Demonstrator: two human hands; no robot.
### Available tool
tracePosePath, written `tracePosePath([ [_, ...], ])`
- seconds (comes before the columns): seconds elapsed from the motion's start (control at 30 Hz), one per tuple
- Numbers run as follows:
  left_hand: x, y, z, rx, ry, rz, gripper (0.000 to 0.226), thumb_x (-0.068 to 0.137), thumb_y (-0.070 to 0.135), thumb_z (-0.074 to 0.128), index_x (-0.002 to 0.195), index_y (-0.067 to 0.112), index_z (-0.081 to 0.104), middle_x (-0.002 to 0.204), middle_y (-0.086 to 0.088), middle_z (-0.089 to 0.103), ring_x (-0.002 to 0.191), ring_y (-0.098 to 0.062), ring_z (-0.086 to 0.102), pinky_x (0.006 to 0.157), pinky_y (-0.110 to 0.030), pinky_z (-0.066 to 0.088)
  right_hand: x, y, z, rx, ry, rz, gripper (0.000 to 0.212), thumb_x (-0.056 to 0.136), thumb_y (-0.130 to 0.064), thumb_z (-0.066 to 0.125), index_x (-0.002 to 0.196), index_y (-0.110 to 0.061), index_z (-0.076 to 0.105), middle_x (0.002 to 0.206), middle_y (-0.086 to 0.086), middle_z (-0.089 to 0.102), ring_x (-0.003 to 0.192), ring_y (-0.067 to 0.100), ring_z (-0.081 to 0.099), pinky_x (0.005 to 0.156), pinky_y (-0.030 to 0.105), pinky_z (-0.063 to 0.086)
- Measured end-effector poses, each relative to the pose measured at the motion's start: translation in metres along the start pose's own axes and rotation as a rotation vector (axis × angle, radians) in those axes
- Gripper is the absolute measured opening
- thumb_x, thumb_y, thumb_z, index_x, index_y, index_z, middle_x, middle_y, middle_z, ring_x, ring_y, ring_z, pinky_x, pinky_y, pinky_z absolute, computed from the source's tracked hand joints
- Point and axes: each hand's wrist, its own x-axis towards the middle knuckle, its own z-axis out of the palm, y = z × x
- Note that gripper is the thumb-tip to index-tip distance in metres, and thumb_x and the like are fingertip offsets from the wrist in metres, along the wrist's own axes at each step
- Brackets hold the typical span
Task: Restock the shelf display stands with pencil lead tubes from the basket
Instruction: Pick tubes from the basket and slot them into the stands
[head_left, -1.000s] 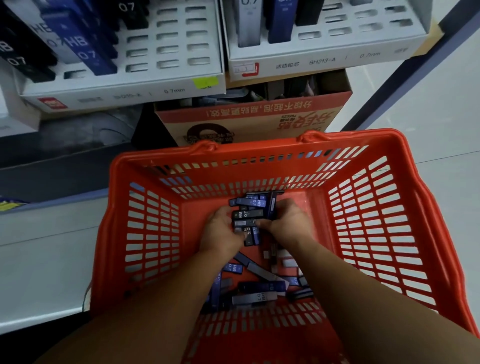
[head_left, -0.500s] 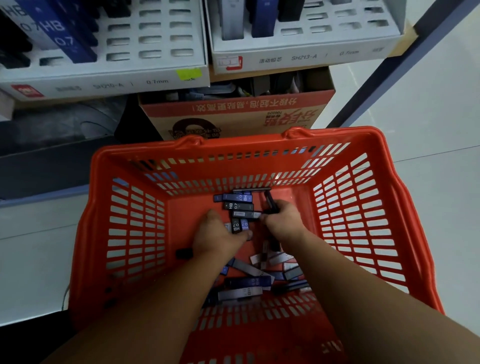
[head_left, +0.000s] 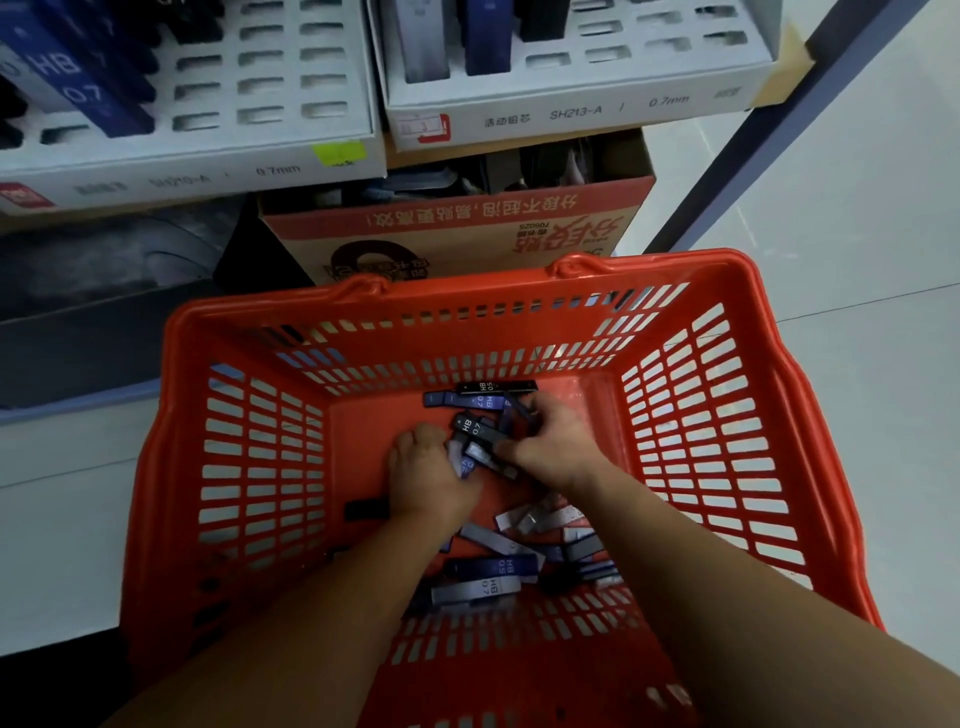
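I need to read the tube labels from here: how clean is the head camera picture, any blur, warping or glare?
Head view: soft, even light with no harsh glare; wide-angle bending shows on the basket rim and shelf post; print on the display stands is smeared; "HB 0.7" reads on tubes between the left hand and right hand, smaller print does not.

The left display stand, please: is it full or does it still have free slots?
Partly empty: the left stand shows many open slots beside its blue tubes.
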Motion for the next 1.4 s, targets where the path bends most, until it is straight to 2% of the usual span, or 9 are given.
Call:
tracePosePath([
  [0.2,0.006,-0.019,-0.014,-0.044,-0.006,0.002,0.043,0.076,0.021,0.089,0.111,0.017,0.062,0.116,-0.004,0.053,0.113,-0.027,0.053,0.094,-0.038,0.050,0.004,0.004,0.031,-0.360,0.111,-0.056,0.088,0.063,-0.047,0.095,0.135,-0.030,0.046,0.133,-0.004,0.048,0.118,0.023,0.059,0.099,0.049,0.053],
  [0.5,0.006,-0.033,-0.029,-0.006,-0.106,0.001,0.032,0.088,0.030,0.080,0.109,0.015,0.062,0.102,0.001,0.066,0.093,-0.021,0.064,0.074,-0.030,0.052,0.019,0.004,0.017,0.000,0.191,0.068,0.051,0.085,-0.018,0.084,0.126,-0.019,0.054,0.107,-0.008,0.064,0.099,0.013,0.063,0.086,0.029,0.053],
  [0.67,0.006,-0.021,-0.032,0.175,-0.192,0.111,0.026,0.100,0.025,0.062,0.118,0.007,0.056,0.122,-0.010,0.056,0.104,-0.027,0.060,0.080,-0.034,0.050,0.019,0.008,0.012,0.197,0.197,0.190,0.007,0.097,-0.013,0.068,0.103,-0.013,0.065,0.098,0.004,0.071,0.086,0.019,0.069,0.070,0.034,0.059],
  [0.77,0.005,-0.021,-0.037,0.114,-0.211,0.090,0.026,0.102,0.021,0.058,0.121,0.004,0.053,0.127,-0.012,0.052,0.105,-0.025,0.057,0.084,-0.033,0.049,0.018,0.010,0.011,0.317,0.204,0.232,0.025,0.089,-0.025,0.081,0.105,-0.012,0.067,0.098,0.005,0.074,0.088,0.022,0.072,0.078,0.041,0.062],
  [0.9,-0.001,-0.028,-0.049,0.033,-0.224,0.019,0.025,0.104,0.022,0.056,0.119,0.004,0.048,0.106,-0.007,0.058,0.090,-0.019,0.057,0.075,-0.029,0.045,0.024,0.011,0.020,0.089,0.252,0.176,0.044,0.076,-0.047,0.089,0.102,-0.019,0.066,0.094,-0.003,0.073,0.087,0.016,0.071,0.080,0.038,0.062],
  [0.97,-0.004,-0.027,-0.054,-0.074,-0.256,-0.038,0.019,0.105,0.021,0.055,0.117,0.009,0.046,0.092,0.002,0.057,0.082,-0.014,0.056,0.074,-0.027,0.045,0.025,0.012,0.025,0.059,0.258,0.164,0.039,0.081,-0.046,0.085,0.103,-0.021,0.065,0.094,-0.003,0.072,0.087,0.015,0.069,0.080,0.039,0.061],
  [1.13,-0.004,-0.018,-0.068,-0.316,-0.400,-0.207,0.020,0.105,0.028,0.054,0.118,0.013,0.055,0.107,-0.002,0.058,0.097,-0.019,0.057,0.089,-0.033,0.044,0.020,0.008,0.028,0.119,0.272,0.180,0.027,0.088,-0.040,0.080,0.097,-0.020,0.064,0.093,0.003,0.072,0.084,0.020,0.070,0.081,0.043,0.062],
  [1.3,-0.005,-0.003,-0.070,-0.625,-0.498,-0.339,0.008,0.106,0.020,0.049,0.101,0.017,0.054,0.098,-0.006,0.054,0.076,-0.018,0.061,0.064,-0.030,0.056,0.006,0.007,0.016,0.175,0.192,0.170,0.018,0.093,-0.026,0.073,0.100,-0.020,0.057,0.100,0.005,0.067,0.088,0.019,0.066,0.077,0.037,0.059],
  [1.4,-0.002,0.007,-0.065,-0.567,-0.428,-0.345,0.009,0.102,0.013,0.053,0.110,0.015,0.053,0.095,-0.007,0.061,0.073,-0.019,0.063,0.061,-0.029,0.056,0.000,0.010,0.011,0.223,0.080,0.194,0.024,0.097,-0.024,0.067,0.118,-0.018,0.057,0.109,0.008,0.067,0.095,0.021,0.068,0.078,0.035,0.058],
])
